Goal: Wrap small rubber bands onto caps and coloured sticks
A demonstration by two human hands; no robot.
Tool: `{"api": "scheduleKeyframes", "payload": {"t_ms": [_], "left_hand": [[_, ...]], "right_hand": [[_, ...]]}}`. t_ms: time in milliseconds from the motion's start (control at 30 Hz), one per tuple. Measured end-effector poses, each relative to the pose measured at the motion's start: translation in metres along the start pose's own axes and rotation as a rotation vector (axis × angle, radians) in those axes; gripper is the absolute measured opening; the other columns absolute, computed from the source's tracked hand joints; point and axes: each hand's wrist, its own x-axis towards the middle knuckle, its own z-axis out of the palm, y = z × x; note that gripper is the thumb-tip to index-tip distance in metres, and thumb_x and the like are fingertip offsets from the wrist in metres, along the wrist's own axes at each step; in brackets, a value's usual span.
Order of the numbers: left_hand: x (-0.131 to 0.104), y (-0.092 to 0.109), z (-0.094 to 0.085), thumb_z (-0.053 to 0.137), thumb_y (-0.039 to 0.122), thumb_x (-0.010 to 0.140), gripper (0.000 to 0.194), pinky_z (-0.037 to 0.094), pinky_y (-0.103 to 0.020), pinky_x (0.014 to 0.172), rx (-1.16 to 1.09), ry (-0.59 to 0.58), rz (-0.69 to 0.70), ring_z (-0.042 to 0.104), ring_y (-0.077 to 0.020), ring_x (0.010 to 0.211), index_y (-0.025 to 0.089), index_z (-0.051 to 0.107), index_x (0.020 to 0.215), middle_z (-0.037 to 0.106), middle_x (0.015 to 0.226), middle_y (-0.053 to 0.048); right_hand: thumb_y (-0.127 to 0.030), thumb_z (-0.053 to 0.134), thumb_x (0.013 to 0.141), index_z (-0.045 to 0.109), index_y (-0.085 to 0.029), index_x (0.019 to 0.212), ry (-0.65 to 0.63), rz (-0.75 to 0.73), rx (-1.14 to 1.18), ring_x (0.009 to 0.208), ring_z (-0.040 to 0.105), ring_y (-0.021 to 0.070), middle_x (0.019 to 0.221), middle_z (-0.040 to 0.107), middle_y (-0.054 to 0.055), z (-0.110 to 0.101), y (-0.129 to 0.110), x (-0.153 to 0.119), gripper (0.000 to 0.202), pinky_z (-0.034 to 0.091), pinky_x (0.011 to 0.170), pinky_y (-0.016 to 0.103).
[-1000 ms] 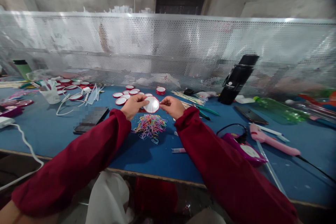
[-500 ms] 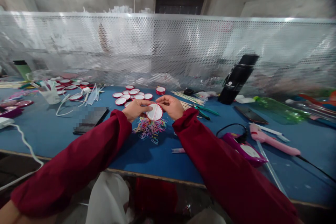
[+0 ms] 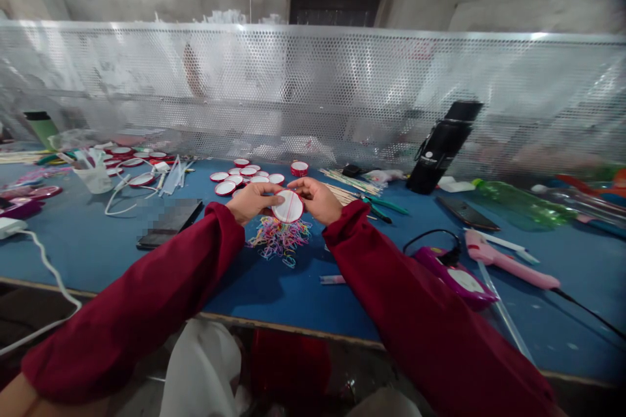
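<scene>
Between my hands is a round white disc [image 3: 287, 207] with a red rim and thin reddish lines across its face. My left hand [image 3: 254, 202] pinches its left edge, thumb on the white face. At the upper right edge, my right hand [image 3: 319, 199] has its bent fingers closed on the rim. Just below the disc, a pile of small colourful bands [image 3: 280, 238] lies on the blue table [image 3: 293, 303]. Behind my left hand are several similar red-rimmed discs [image 3: 225, 188], and a red-sided round piece [image 3: 299, 169] stands behind the held disc.
Thin sticks [image 3: 349, 181] and green-handled pliers [image 3: 376, 209] lie behind my right hand. A black bottle [image 3: 443, 148], pink glue gun [image 3: 513, 263] and purple device [image 3: 454, 279] are rightward. Leftward are a dark tablet [image 3: 171, 225], white cup [image 3: 92, 179] and cables. A perforated screen [image 3: 317, 88] stands behind.
My left thumb has shifted slightly up and left on the disc, showing more of its white face. Both hands otherwise stay nearly in place.
</scene>
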Motion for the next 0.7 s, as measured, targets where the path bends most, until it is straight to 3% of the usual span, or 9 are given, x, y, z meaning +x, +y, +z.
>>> {"api": "scheduleKeyframes", "payload": {"t_ms": [200,400,533,700], "left_hand": [[-0.001,-0.002,0.004,0.079,0.021,0.066,0.024,0.054,-0.028,0.062,0.017,-0.049,-0.078,0.063,-0.0131,0.065,0.013,0.074,0.087,0.072,0.078,-0.007],[0.001,-0.005,0.004,0.079,0.017,0.064,0.015,0.055,-0.029,0.066,-0.05,0.031,-0.105,0.064,-0.0132,0.064,0.011,0.074,0.078,0.071,0.072,-0.007],[0.002,-0.005,0.006,0.078,0.015,0.065,0.017,0.055,-0.031,0.072,-0.112,0.079,-0.093,0.065,-0.0136,0.069,0.011,0.075,0.081,0.073,0.076,-0.008],[0.001,-0.003,0.008,0.075,0.014,0.068,0.02,0.054,-0.032,0.076,-0.146,0.095,-0.04,0.065,-0.0137,0.072,0.012,0.076,0.087,0.074,0.082,-0.008]], "right_hand": [[-0.024,0.068,0.074,0.058,-0.018,0.095,0.042,-0.029,-0.047,0.076,0.066,0.0133,0.083,0.069,0.002,-0.002,-0.004,0.0,0.025,0.053,0.075,0.029],[-0.027,0.069,0.075,0.061,-0.018,0.09,0.097,-0.052,-0.127,0.077,0.068,0.0152,0.082,0.071,0.004,0.001,-0.008,-0.002,0.02,0.054,0.074,0.03],[-0.033,0.071,0.074,0.063,-0.019,0.086,0.186,-0.11,-0.209,0.073,0.067,0.0156,0.081,0.071,0.004,0.003,-0.013,-0.003,0.02,0.054,0.071,0.031],[-0.035,0.071,0.073,0.063,-0.018,0.086,0.28,-0.106,-0.15,0.072,0.065,0.0147,0.081,0.07,0.004,0.002,-0.009,0.001,0.023,0.053,0.07,0.031]]}}
